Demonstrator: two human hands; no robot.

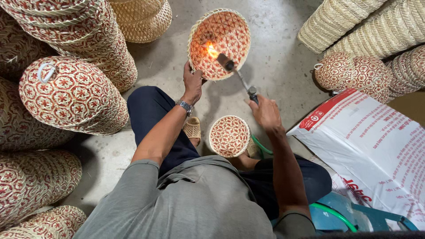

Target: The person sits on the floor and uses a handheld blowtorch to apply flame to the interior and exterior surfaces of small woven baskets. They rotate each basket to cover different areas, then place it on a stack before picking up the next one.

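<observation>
Upper centre of the frame: our left hand [193, 84] grips the lower rim of a round woven basket [220, 43], red-and-cream pattern, tilted so its open inside faces us. A wristwatch [185, 106] sits on that wrist.

Right of centre: our right hand [266, 113] is closed around the handle of a gas torch [240, 79]. Its nozzle points up-left into the basket, and a small flame [212, 50] burns against the inner weave.

Centre, between our knees: a second, smaller basket [229, 136] rests on the concrete floor [274, 53], untouched. A green hose [261, 148] runs just beside it.

Left edge: stacks of patterned baskets [73, 95] lying on their sides. Upper right: plain cream stacks [354, 24]. Lower right: a white printed sack [376, 146].
</observation>
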